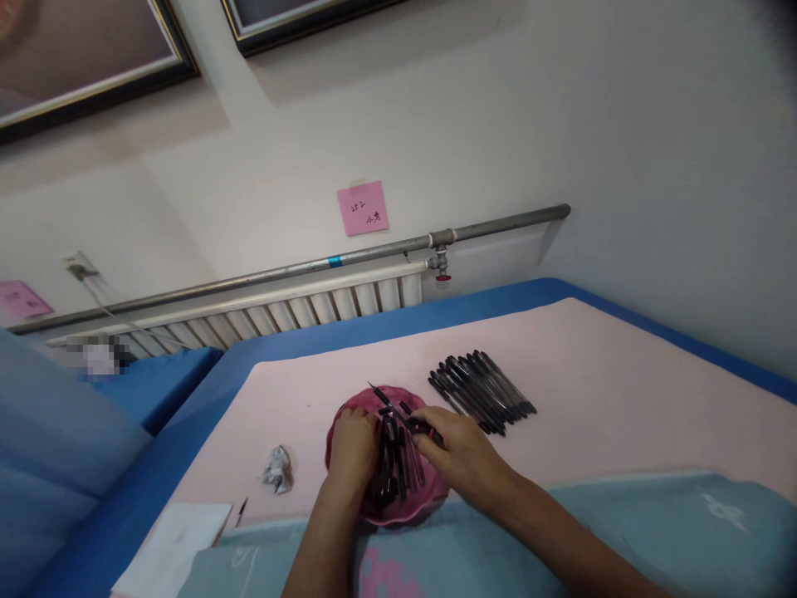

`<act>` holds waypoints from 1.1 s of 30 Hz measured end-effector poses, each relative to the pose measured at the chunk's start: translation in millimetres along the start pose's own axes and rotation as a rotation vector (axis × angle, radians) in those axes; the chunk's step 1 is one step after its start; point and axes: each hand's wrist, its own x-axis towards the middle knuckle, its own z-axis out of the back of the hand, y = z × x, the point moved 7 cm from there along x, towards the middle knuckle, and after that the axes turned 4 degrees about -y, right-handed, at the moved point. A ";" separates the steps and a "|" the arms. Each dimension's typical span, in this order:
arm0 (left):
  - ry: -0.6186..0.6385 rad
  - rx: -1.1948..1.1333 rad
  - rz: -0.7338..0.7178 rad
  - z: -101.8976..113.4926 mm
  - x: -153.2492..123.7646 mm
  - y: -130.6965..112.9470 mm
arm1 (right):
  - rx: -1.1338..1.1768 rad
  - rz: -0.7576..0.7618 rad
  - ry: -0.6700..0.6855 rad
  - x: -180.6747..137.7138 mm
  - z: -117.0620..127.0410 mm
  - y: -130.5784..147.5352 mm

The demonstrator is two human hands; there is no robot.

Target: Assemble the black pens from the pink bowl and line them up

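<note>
A dark pink bowl (349,411) sits on the pink table cover near the front edge, filled with several black pen parts (398,469). My left hand (352,448) rests curled over the bowl's left side, fingers down among the parts. My right hand (457,453) reaches in from the right and pinches a thin black pen piece (389,403) that points up and left over the bowl. A row of several assembled black pens (482,390) lies on the cover just right of the bowl.
A crumpled silver wrapper (277,469) lies left of the bowl. White paper (174,544) and a small dark pen tip (242,512) lie at the front left. A teal cloth (623,523) covers the front edge. A radiator (280,311) and pipe run along the wall behind.
</note>
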 end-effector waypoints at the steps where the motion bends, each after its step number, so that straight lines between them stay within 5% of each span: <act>1: 0.007 0.001 0.004 -2.3 1.4 0.8 | -0.001 -0.006 0.007 0.0 -0.3 0.2; 9: -0.034 -0.124 0.114 7.7 0.1 9.9 | 0.015 -0.013 0.025 -0.3 -0.3 -0.9; 14: -0.071 -1.129 0.519 10.7 -13.0 38.9 | 0.030 0.017 0.068 -2.4 -2.3 3.5; 17: -0.105 -1.430 0.628 13.3 -17.9 41.6 | 0.065 0.032 0.127 -5.0 -6.2 10.1; 27: -0.217 -1.579 0.685 23.1 -20.8 39.2 | 0.083 0.028 0.160 -6.7 -9.9 13.7; 33: -0.163 -1.532 0.642 22.9 -20.9 34.4 | 0.076 0.021 0.172 -7.3 -11.1 13.5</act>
